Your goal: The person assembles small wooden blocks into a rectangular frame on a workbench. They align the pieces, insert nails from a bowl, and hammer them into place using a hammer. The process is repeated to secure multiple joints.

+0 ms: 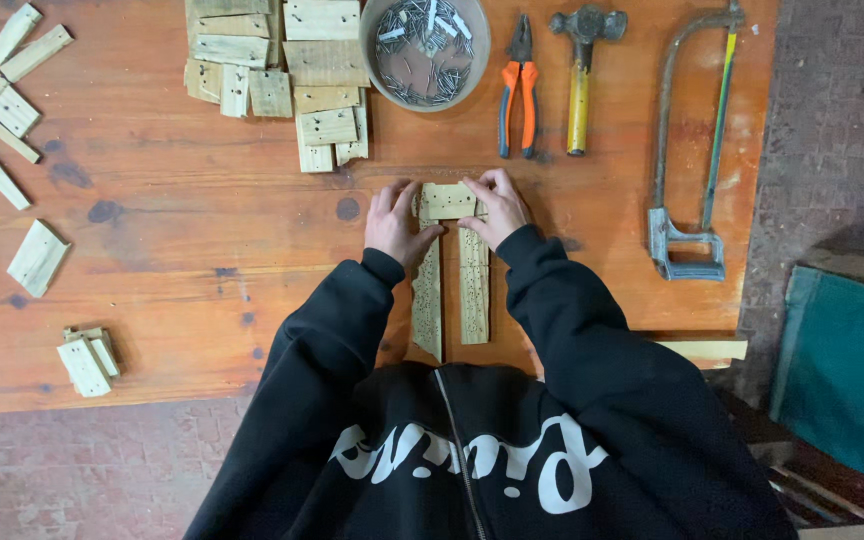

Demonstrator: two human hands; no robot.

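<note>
Two long pale wood strips [428,300] lie side by side on the orange wooden table [172,220], running toward me. A short wood piece [447,200] sits across their far ends. My left hand [394,222] presses on the left end of that crosspiece and the left strip. My right hand [492,208] grips its right end with the fingers curled over the top edge. Both sleeves are black.
A grey bowl of nails [426,50], orange-handled pliers [518,85], a yellow-handled hammer [580,75] and a hacksaw [690,150] lie along the far side. Stacked wood offcuts [282,70] sit far left of the bowl; loose pieces [12,110] scatter at left. A teal box [842,360] stands at right.
</note>
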